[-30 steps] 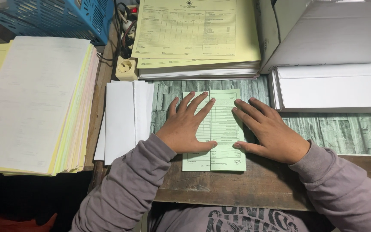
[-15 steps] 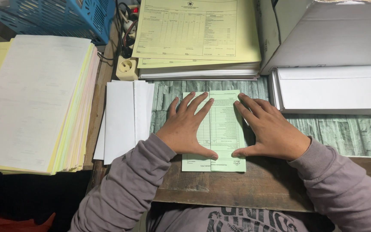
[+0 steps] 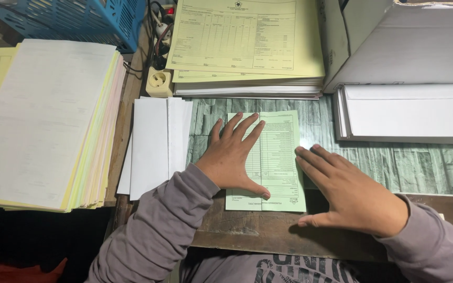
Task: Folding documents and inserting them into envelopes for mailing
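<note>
- Centrally, a folded pale green printed paper form (image 3: 276, 162) lies flat on the bench (image 3: 394, 165), which has a grey-green stone-pattern top and a worn brown wooden front edge.
- The left hand (image 3: 234, 157) rests palm down on the left half of the form, its fingers (image 3: 245, 128) spread and flat, gripping nothing; the thumb points right along the lower part of the sheet.
- The right hand (image 3: 349, 191) lies palm down just right of the form, fingers held together and straight, their tips touching the sheet's right edge; it holds nothing.
- Both arms wear grey long sleeves (image 3: 158, 236).
- Just left of the form sits a small pile of white folded sheets (image 3: 155, 144).
- Farther left, a thick stack of white, yellow and pink paper (image 3: 43, 120) overhangs the bench's edge.
- Behind the form lies a stack of pale yellow printed forms (image 3: 245, 36), with a cream plug socket (image 3: 158, 81) at its left corner.
- A blue plastic basket (image 3: 74, 21) stands at the top left.
- At right, a bundle of white envelopes (image 3: 410, 112) lies in front of a white cardboard box (image 3: 410, 39).
</note>
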